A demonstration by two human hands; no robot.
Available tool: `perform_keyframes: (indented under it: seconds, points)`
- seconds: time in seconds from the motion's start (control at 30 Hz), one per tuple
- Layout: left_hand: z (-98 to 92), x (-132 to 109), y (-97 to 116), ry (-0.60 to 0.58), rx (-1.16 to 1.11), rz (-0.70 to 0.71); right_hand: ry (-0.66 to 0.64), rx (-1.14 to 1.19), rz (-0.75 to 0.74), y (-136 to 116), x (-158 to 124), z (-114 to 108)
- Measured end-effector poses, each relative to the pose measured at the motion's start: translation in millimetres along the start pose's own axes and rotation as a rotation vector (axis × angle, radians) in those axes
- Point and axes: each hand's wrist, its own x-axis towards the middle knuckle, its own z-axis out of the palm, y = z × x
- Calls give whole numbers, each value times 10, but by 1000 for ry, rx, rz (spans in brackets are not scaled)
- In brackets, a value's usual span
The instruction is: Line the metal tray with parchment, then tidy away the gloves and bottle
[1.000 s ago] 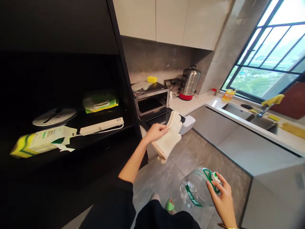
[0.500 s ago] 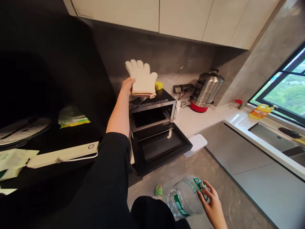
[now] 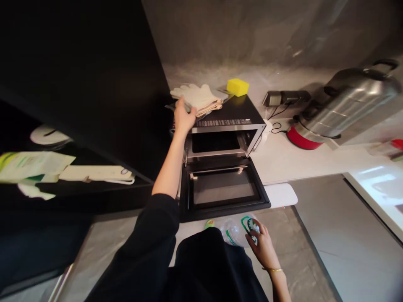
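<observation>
A pair of white work gloves [image 3: 200, 97] lies over something grey and flat on top of the toaster oven [image 3: 233, 111]. At the near left edge of the gloves, my left hand [image 3: 184, 116] is closed, thumb toward the cuffs; its fingertips are partly hidden. The oven door [image 3: 223, 188] hangs down, and the inside shows dark. Low in front of the oven, my right hand [image 3: 260, 240] has its fingers curled at the neck and green handle of a big clear plastic water bottle [image 3: 233, 230]. My leg covers part of the bottle.
A yellow sponge-like block [image 3: 238, 87] sits at the oven's back. On the counter [image 3: 277, 157] stand a steel steamer [image 3: 343, 105] with a red base and a wall socket with cords [image 3: 286, 98]. A dark cabinet [image 3: 94, 63] rises close at left. A white pad [image 3: 281, 195] lies beside the door.
My left hand has lowered the gloves from the air onto the oven top. The view has tilted and shifted left. My right hand stays at the bottle.
</observation>
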Motion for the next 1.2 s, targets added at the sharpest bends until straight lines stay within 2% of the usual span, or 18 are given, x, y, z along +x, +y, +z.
perform_keyframes:
  seconds: [0.07, 0.13, 0.2, 0.27, 0.33, 0.4, 0.47, 0.57, 0.63, 0.7, 0.83, 1.07, 1.2]
  points:
    - [-126, -787, 244, -1, -96, -26, -85, -20, -99, 18, 86, 10]
    - [-260, -1755, 473, -90, -184, -103, -177, -19, -201, 25, 153, 21]
    - [-361, -2758, 629, -272, -212, -289, -287, 1, -322, 19, 211, 34]
    - [-405, -3663, 707, -328, -200, -532, -404, 26, -452, -20, 265, 56]
    - [-410, -4385, 744, -369, -138, -625, -514, 61, -584, -119, 312, 102]
    - [-420, -4897, 784, -377, -13, -667, -607, 106, -708, -300, 338, 183]
    - [-468, -5218, 851, -339, 121, -706, -687, 151, -827, -560, 326, 296]
    - [-665, -5450, 990, -226, 239, -705, -795, 203, -989, -1043, 227, 494]
    - [-895, -5533, 1069, -123, 297, -699, -835, 229, -1062, -1388, 121, 640]
    - [-1202, -5626, 1105, -4, 370, -727, -832, 252, -1103, -1733, -13, 812]
    - [-1996, -5940, 1030, 136, 477, -753, -843, 303, -1201, -2461, -380, 1281]
    - [-3662, -6607, 822, 274, 679, -806, -986, 362, -1355, -3959, -1288, 2223]
    - [-4529, -6818, 715, 486, 762, -790, -1045, 406, -1324, -4726, -1737, 2688]
